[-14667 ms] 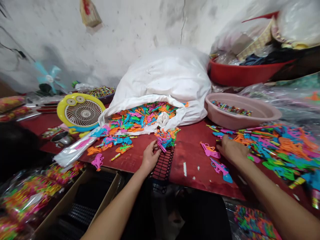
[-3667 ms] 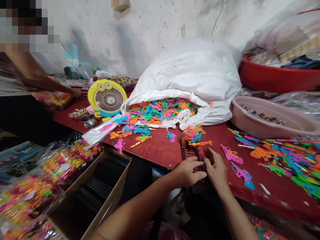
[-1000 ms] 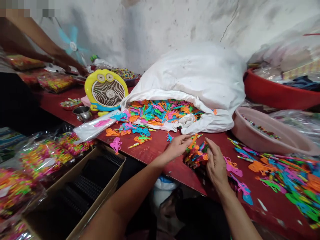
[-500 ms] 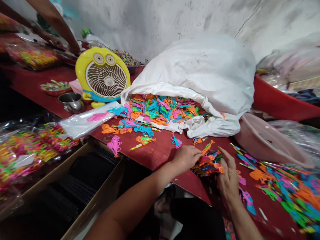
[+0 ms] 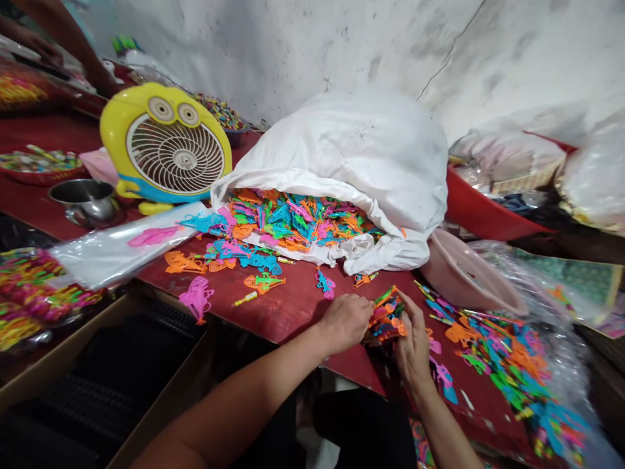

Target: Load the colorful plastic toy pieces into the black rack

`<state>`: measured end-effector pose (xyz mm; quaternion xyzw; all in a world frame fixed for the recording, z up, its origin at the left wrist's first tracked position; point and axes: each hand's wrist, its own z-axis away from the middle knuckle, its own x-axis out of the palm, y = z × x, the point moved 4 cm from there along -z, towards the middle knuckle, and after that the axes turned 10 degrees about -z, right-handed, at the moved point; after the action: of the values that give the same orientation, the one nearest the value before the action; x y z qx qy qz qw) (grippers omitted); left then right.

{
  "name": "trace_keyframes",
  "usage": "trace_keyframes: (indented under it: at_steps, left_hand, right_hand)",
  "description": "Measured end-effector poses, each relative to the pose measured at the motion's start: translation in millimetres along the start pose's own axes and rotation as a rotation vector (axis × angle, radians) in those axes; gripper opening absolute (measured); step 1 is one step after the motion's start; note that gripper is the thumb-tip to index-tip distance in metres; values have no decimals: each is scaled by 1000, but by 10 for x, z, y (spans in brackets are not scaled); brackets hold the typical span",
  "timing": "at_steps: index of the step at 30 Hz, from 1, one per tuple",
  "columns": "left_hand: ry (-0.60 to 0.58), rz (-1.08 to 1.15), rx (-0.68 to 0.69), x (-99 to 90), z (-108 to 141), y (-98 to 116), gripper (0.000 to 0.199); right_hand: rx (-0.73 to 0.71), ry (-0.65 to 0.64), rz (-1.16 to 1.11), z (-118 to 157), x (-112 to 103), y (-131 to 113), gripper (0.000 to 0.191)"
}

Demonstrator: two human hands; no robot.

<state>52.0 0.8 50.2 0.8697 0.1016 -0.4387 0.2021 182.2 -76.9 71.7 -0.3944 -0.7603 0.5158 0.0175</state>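
Observation:
My left hand (image 5: 346, 322) and my right hand (image 5: 413, 348) close on a bundle of bright plastic toy pieces (image 5: 385, 326) from either side. The bundle is orange, green and pink, with sticks poking out at the top. It rests on the red table (image 5: 297, 319), near the front edge. Loose pink, orange and teal toy-gun shapes (image 5: 261, 281) lie to the left of my hands. More of them spill from a white sack (image 5: 351, 156). A large heap (image 5: 502, 358) lies to the right.
A yellow fan (image 5: 166, 146) and steel bowl (image 5: 83, 198) stand at the left. A pink basin (image 5: 463, 273) and red basin (image 5: 478, 208) sit at the right. A cardboard box (image 5: 112, 352) lies below the table edge. A co-worker's hand (image 5: 39, 45) works at the far left.
My hands have drawn together around the bundle, which now hides the black mesh rack seen earlier. The whole scene has shifted left and tilted in view as my head turned.

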Motion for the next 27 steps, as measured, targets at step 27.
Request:
trace_keyframes:
  at_steps: [27]
  left_hand:
    - [-198,-124,-279,-145,489,-641,37]
  right_hand:
    - [30,45,50,1197,-643,127,44]
